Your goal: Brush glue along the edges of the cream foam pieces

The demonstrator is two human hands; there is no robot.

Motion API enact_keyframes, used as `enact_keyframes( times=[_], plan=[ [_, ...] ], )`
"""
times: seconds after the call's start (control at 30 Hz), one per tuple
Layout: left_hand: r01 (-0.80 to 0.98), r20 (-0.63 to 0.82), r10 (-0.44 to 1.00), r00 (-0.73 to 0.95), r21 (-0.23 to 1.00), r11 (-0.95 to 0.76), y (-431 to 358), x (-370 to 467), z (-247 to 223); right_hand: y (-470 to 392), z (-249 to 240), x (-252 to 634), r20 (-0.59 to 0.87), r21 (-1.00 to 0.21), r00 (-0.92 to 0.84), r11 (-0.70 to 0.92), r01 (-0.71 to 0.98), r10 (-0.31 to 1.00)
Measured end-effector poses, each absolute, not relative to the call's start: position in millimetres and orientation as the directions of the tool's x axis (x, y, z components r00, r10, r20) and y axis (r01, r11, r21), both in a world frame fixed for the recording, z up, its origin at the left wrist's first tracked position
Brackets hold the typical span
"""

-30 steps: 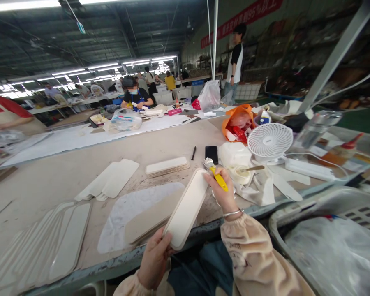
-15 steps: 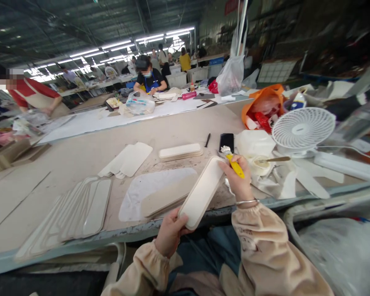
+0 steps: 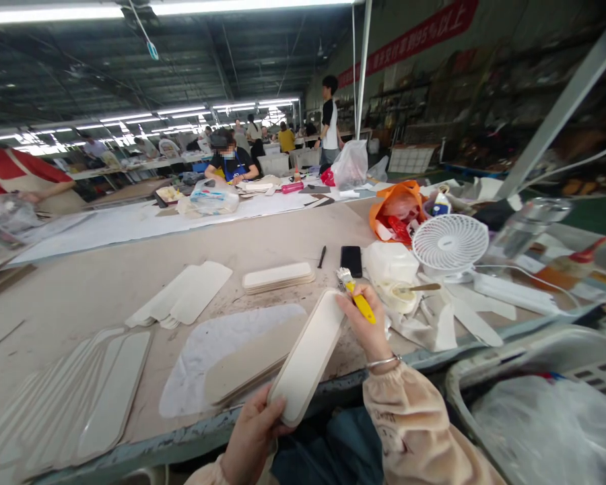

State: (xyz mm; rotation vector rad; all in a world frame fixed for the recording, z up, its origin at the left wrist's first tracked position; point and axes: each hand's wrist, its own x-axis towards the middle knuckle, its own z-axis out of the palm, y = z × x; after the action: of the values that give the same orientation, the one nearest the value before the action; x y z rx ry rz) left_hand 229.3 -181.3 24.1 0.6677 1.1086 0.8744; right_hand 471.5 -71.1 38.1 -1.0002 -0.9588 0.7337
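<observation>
In the head view I hold a long, rounded off-white panel [image 3: 310,360] at a slant over the table's front edge. My left hand [image 3: 255,428] is closed on its lower end, thumb on top. My right hand [image 3: 366,320] grips the upper end and also keeps a yellow-handled scraper-like tool [image 3: 361,303], whose pale head points up and away. Below the panel lies a stack of beige pieces [image 3: 242,370] on a white sheet [image 3: 184,377]. Fanned-out panels [image 3: 114,397] lie on the left, white pieces [image 3: 202,293] behind them, and a neat panel stack [image 3: 277,276] farther back.
A black phone [image 3: 351,261], a tub [image 3: 404,296] with a stick across it and a white fan [image 3: 450,244] stand to the right. An orange bag [image 3: 396,209] is behind them. Lower right is a plastic-filled basket [image 3: 457,384]. Co-workers are across the table.
The head view has tilted up and shifted right, so the table contents sit lower and farther left. Both hands keep the same hold on the panel and the yellow-handled tool.
</observation>
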Motion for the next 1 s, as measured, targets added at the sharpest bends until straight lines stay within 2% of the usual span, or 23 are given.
enact_keyframes(
  times=[0.2, 0.3, 0.43, 0.57, 0.77, 1.0],
  plan=[
    [-0.237, -0.436, 0.876, 0.205, 0.847, 0.476, -183.1, 217.4, 25.2, -72.4, 32.8, 466.9, 0.289, -0.934, 0.417, 0.350, -0.076, 0.862],
    [-0.141, -0.404, 0.892, 0.201, 0.890, 0.434, -166.5, 196.6, 36.2, -70.3, 30.8, 466.5, 0.301, -0.943, 0.398, 0.332, -0.011, 0.867],
    [0.071, -0.311, 0.937, 0.157, 0.950, 0.304, -105.8, 160.8, 71.0, -48.4, 33.2, 468.1, 0.313, -0.950, 0.333, 0.297, 0.099, 0.890],
    [0.169, -0.232, 0.970, 0.078, 0.962, 0.216, -15.9, 140.8, 93.9, 0.4, 38.5, 464.1, 0.335, -0.927, 0.287, 0.260, 0.272, 0.897],
    [0.287, -0.226, 0.970, -0.086, 0.927, 0.241, 97.4, 145.7, 75.1, 82.5, 30.9, 452.3, 0.342, -0.857, 0.310, 0.159, 0.490, 0.887],
    [0.560, -0.193, 0.962, -0.191, 0.784, 0.268, 160.2, 150.2, 38.5, 126.9, 1.5, 450.5, 0.278, -0.778, 0.329, 0.011, 0.628, 0.902]
  ],
)
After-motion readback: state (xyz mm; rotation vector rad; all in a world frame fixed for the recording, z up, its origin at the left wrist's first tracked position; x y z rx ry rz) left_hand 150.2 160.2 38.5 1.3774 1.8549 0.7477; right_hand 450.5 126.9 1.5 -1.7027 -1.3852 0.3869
